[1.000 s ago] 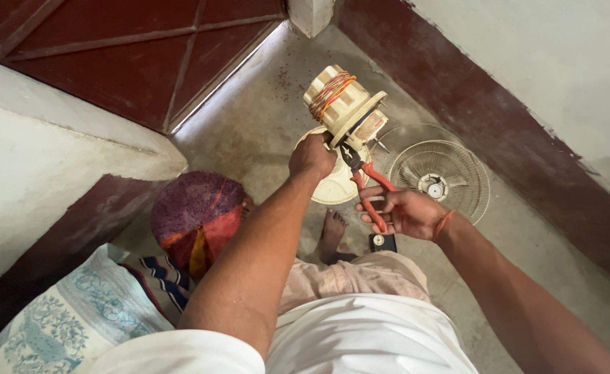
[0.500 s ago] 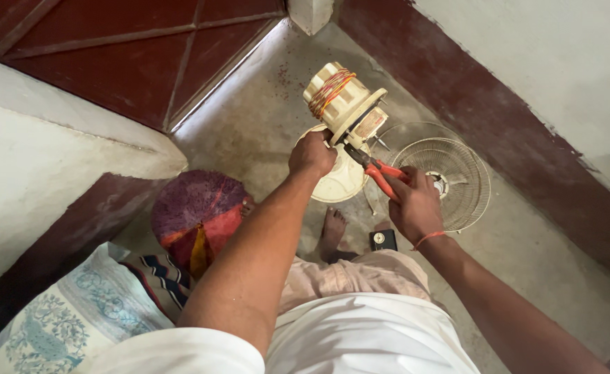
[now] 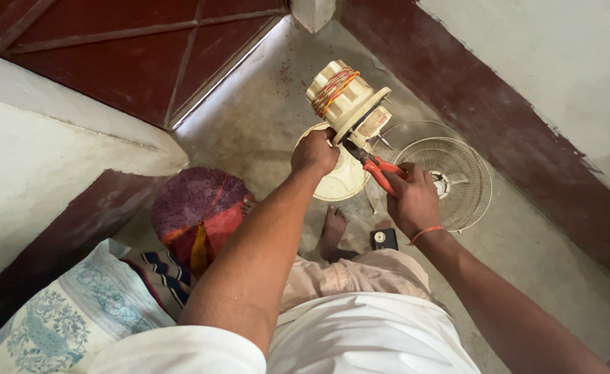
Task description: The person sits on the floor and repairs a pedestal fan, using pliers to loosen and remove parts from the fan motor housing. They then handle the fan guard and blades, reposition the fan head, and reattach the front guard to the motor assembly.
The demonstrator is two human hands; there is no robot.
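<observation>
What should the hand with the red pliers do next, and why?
Probably squeeze the pliers gently: their tip already sits against the underside of the fan motor, the right hand wraps the handles, and the left hand steadies the motor.

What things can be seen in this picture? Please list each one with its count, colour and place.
fan motor: one, cream with red and yellow wire windings, held up at centre.
pliers: one, red handles, tips at the motor's underside.
round housing: one, cream, below the motor.
fan grille: one visible clearly, pale wire, on the floor at right.
small black box: one, on the floor by the foot.
round mat: one, purple, red and yellow, floor at left.
patterned cloth: one, pale blue, lower left.
bare foot: one, on the floor.
left hand: grips the motor's base.
right hand: holds the pliers.
</observation>
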